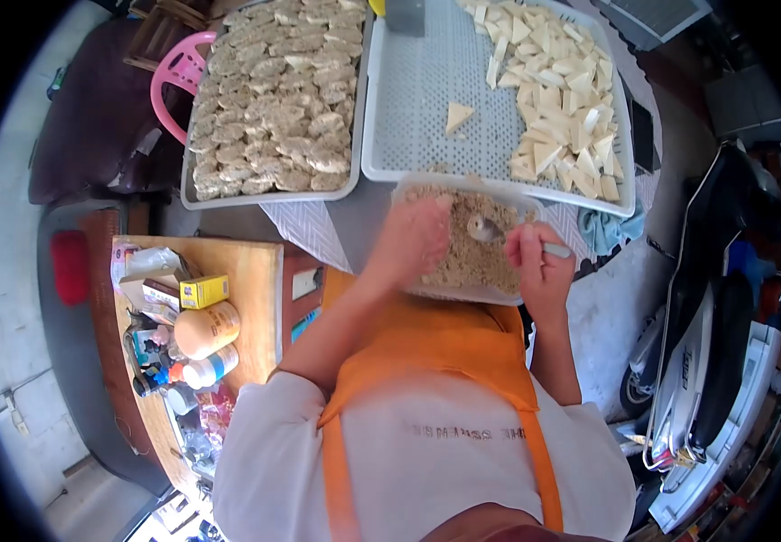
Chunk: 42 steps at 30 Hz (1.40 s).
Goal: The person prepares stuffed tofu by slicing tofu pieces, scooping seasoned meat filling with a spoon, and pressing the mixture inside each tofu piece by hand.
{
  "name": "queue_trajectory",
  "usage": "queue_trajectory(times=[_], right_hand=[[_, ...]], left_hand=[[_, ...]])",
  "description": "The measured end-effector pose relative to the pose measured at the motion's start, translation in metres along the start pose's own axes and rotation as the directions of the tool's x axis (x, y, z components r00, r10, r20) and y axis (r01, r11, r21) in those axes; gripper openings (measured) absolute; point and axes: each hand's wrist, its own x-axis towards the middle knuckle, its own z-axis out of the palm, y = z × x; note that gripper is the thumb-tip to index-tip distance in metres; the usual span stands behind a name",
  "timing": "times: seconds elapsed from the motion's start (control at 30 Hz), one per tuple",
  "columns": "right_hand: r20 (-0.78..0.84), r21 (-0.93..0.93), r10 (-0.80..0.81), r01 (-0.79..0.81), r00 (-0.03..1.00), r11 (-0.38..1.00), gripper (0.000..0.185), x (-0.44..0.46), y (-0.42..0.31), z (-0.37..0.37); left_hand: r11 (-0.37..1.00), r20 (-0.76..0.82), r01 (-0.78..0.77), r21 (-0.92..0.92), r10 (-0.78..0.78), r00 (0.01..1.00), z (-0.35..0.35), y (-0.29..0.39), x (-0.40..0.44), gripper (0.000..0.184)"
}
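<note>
A clear plastic tub point(476, 294) holds brown crumbly mix. My left hand point(416, 237) is over the tub's left part, blurred, its fingertips and anything in them not clear. My right hand point(539, 262) grips the handle of a metal spoon point(482, 228) at the tub's right side, the spoon's bowl over the mix. Beyond the tub, a white perforated tray point(417, 117) has many pale triangular pieces point(548, 99) heaped on its right side and a lone triangle point(458, 117) nearer the middle. Rows of crumb-coated pieces point(273, 99) fill another tray point(357, 154) at the left.
A grey block-like item point(406, 16) rests at the white tray's far edge. A pink chair back point(166, 86) is beyond the left tray. At the left, a wooden table point(259, 271) carries jars and boxes. A blue cloth point(605, 230) lies right of the tub; a scooter point(702, 361) stands farther right.
</note>
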Motion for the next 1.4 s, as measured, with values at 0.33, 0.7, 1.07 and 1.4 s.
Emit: queue_trajectory(times=[0.33,0.7,1.07,1.4], right_hand=[[0.052,-0.232,-0.049,0.059,0.997,0.971,0.013,-0.004,0.008,0.009],[0.052,-0.264,-0.171,0.179,0.984,0.948,0.011,-0.004,0.013,0.009],[0.079,-0.293,-0.216,0.23,0.973,0.928,0.011,-0.004,0.013,0.008],[0.079,-0.274,-0.178,0.192,0.981,0.942,0.01,-0.007,0.015,0.009]], left_hand=[[0.996,-0.043,0.0,-0.093,-0.004,0.999,0.007,0.002,-0.004,0.039],[0.993,0.13,-0.027,-0.114,0.041,0.991,0.008,-0.018,0.013,0.033],[0.992,0.081,-0.125,0.0,0.124,0.989,0.02,-0.018,0.008,0.044],[0.953,0.219,-0.026,-0.3,0.096,0.971,0.014,-0.017,0.011,0.048]])
